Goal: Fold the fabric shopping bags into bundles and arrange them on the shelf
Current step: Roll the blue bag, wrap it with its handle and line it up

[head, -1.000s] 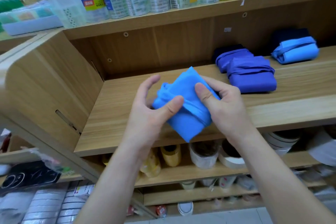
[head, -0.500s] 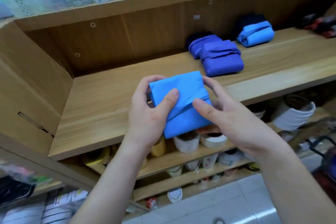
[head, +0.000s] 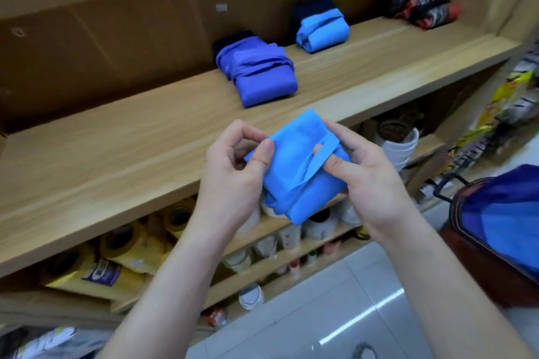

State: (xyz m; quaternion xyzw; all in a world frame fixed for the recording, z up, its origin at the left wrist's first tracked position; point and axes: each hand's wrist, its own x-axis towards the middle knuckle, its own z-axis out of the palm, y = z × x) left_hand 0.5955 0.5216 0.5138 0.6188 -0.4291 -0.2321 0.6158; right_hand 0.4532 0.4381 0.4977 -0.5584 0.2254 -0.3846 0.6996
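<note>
— Where is the bag?

— The folded blue bag (head: 294, 172) is in the air in front of the shelf (head: 116, 160), at its front edge, between both hands and touching no board. A strap (head: 316, 165) of the same cloth runs slantwise across its face.

— What can't you make out?

— Its underside and back are hidden by the palms, so I cannot tell how the folds lie there. Further back on the shelf a purple bundle (head: 262, 76) and a light blue bundle (head: 322, 30) each have something dark behind them, mostly covered. A patterned bundle (head: 425, 10) at the far end is blurred. At the right edge a basket (head: 501, 213) with blue cloth in it is cut off by the frame. The tape rolls (head: 122, 242) on the lower shelf (head: 262, 277) are smeared.

— And the hands?

— The left hand (head: 230, 172) pinches the bag's left corner between thumb and curled forefinger; the other fingers are tucked behind. The right hand (head: 370, 183) wraps the right side, fingers curled over the top edge, thumb slipped under the strap with its tip showing past it.
</note>
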